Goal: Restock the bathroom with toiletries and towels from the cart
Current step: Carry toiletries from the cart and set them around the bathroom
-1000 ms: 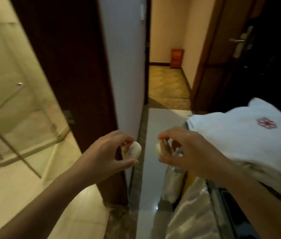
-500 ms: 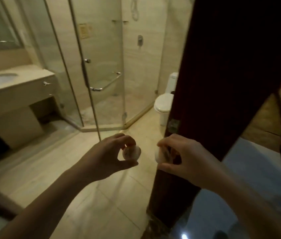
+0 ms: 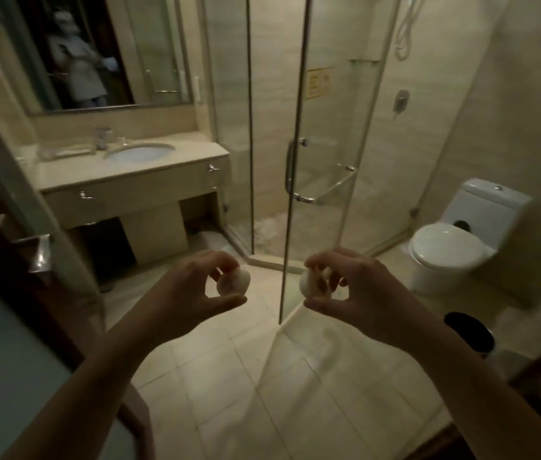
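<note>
My left hand (image 3: 182, 290) pinches a small round white toiletry packet (image 3: 234, 282) between thumb and fingers. A second small white round packet (image 3: 308, 285) is pinched the same way by my right hand (image 3: 362, 290). Both hands are held out in front of me at chest height, about a hand's width apart, above the beige tiled bathroom floor. The vanity counter (image 3: 169, 166) with its oval sink (image 3: 141, 153) stands ahead to the left, well beyond my hands.
A glass shower enclosure (image 3: 295, 144) with an open door and chrome handle stands straight ahead. A white toilet (image 3: 454, 240) is at the right, a black bin (image 3: 469, 330) beside it. A mirror (image 3: 96, 51) hangs over the vanity. The dark door edge (image 3: 13, 227) is close on my left.
The view has swung from the corridor and cart, past the dark door, into the bathroom. Both hands keep the same hold on their packets, in the same pose.
</note>
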Motion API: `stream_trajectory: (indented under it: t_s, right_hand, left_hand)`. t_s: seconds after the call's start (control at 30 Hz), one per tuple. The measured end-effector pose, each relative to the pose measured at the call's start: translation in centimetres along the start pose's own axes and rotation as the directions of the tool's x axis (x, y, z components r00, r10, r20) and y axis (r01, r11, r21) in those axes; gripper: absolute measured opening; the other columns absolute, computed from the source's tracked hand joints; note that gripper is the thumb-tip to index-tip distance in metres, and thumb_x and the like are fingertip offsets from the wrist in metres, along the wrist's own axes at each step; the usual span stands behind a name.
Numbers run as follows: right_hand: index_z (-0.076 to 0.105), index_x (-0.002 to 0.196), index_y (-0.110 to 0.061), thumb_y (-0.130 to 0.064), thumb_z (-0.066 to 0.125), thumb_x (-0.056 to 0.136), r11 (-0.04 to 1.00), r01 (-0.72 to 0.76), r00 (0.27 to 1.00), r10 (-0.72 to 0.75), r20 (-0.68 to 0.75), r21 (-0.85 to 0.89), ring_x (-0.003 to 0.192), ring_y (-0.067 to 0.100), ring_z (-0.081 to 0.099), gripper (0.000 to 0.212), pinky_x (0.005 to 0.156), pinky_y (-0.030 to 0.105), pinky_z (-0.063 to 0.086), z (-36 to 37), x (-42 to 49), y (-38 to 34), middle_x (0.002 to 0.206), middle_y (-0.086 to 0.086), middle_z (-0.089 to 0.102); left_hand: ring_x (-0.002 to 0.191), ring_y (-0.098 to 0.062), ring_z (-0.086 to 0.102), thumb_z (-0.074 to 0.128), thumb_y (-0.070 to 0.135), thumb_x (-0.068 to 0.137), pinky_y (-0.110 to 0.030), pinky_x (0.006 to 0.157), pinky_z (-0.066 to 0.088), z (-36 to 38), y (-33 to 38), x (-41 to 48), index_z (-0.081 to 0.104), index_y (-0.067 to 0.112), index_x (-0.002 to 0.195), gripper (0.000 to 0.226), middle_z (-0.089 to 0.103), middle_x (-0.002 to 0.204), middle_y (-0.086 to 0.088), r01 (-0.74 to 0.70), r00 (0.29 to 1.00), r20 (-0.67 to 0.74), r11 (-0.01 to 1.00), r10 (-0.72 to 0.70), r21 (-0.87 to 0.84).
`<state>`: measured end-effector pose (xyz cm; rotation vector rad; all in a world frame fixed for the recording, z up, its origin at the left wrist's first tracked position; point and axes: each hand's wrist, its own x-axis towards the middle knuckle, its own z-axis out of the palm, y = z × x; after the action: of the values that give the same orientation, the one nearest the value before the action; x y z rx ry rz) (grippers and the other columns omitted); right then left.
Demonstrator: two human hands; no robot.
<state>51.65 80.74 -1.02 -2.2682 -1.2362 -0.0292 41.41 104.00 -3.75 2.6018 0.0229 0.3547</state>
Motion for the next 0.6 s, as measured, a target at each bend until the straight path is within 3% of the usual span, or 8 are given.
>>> stream_trajectory:
  t_s: [0.27, 0.47, 0.6]
  right_hand:
    - [0.057, 0.119, -0.016, -0.037, 0.069, 0.074, 0.981, 0.188, 0.979, -0.191, 0.065, 0.056, 0.084, 0.007, 0.059, 0.05, 0.073, 0.022, 0.052, 3.8, 14.8, 3.2, 0.106, -0.006, 0.058]
    - [0.058, 0.116, -0.02, -0.035, 0.071, 0.076, 0.965, 0.245, 0.964, -0.253, 0.078, 0.098, 0.082, 0.004, 0.057, 0.045, 0.073, 0.022, 0.049, 5.0, 26.8, 8.6, 0.103, -0.011, 0.055]
    - [0.058, 0.116, -0.02, -0.038, 0.068, 0.075, 0.952, 0.29, 0.947, -0.3, 0.115, 0.098, 0.082, 0.004, 0.058, 0.047, 0.076, 0.025, 0.053, 6.2, 34.9, 10.9, 0.102, -0.012, 0.055]
  left_hand:
    - [0.089, 0.001, 0.055, 0.069, 0.041, 0.07, -0.015, 0.069, 0.043, -3.5, -7.7, 5.8, 0.053, 0.032, 0.103, 0.038, 0.054, 0.097, 0.019, 0.215, 0.965, -0.138, 0.975, -0.221, -0.061]
    - [0.09, 0.008, 0.052, 0.071, 0.035, 0.073, -0.006, 0.067, 0.044, -5.1, -12.5, 15.7, 0.053, 0.033, 0.104, 0.036, 0.052, 0.096, 0.022, 0.284, 0.939, -0.19, 0.958, -0.286, -0.039]
    - [0.088, 0.004, 0.054, 0.071, 0.037, 0.074, -0.007, 0.065, 0.042, -5.8, -16.1, 21.3, 0.054, 0.032, 0.106, 0.037, 0.053, 0.098, 0.021, 0.335, 0.903, -0.27, 0.941, -0.334, -0.045]
